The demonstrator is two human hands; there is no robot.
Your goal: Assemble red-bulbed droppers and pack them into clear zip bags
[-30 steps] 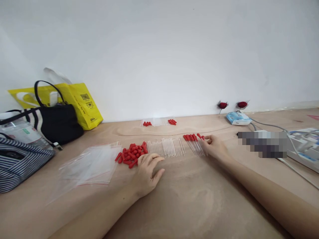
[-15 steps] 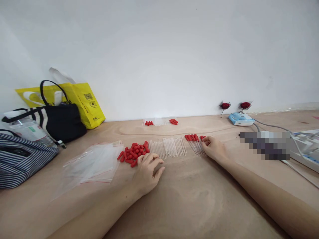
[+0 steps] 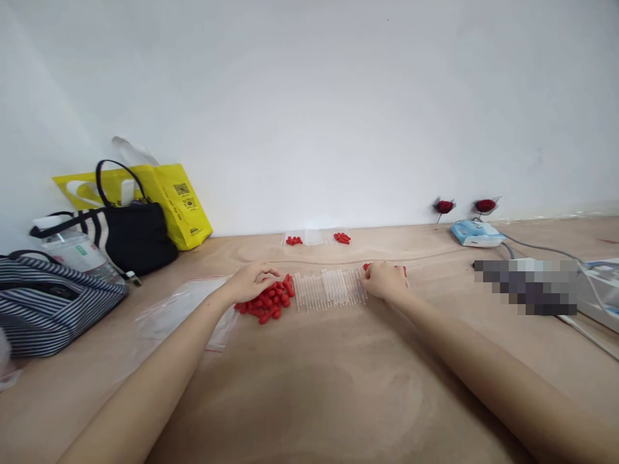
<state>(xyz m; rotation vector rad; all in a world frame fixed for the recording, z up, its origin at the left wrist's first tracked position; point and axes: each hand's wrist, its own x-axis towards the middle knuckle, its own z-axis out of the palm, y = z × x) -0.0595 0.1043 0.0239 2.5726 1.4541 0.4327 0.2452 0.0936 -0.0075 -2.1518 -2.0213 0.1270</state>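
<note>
The left hand reaches over a heap of red bulbs, palm down, thumb and forefinger parted; its far fingers are partly hidden. The right hand curls at the right end of a row of clear tubes, fingers bent; whether it grips one cannot be told. Red tips show at the far edge of that hand and on its right. The tubes lie side by side between the two hands, their near ends toward the person, the heap just beside their left end.

The bulbs are matt, rubbery-looking and rounded, some with narrower necks; the tubes are slim, straight and see-through. Under and beyond the left forearm, thin transparent bags with red edge lines spread loosely over the pale, wood-grained worktop. Near the wall, clear packets lie flat, with red pieces at either end.

Farther left stand a blue-and-white striped bag, a clear bottle, a black bag with pale stripes, and a yellow bag printed with two square codes and black lettering too small to read. The bottle's label has a green patch. Far right are two dark red flowers and a soft blue-and-white packet, its print illegible.
</note>
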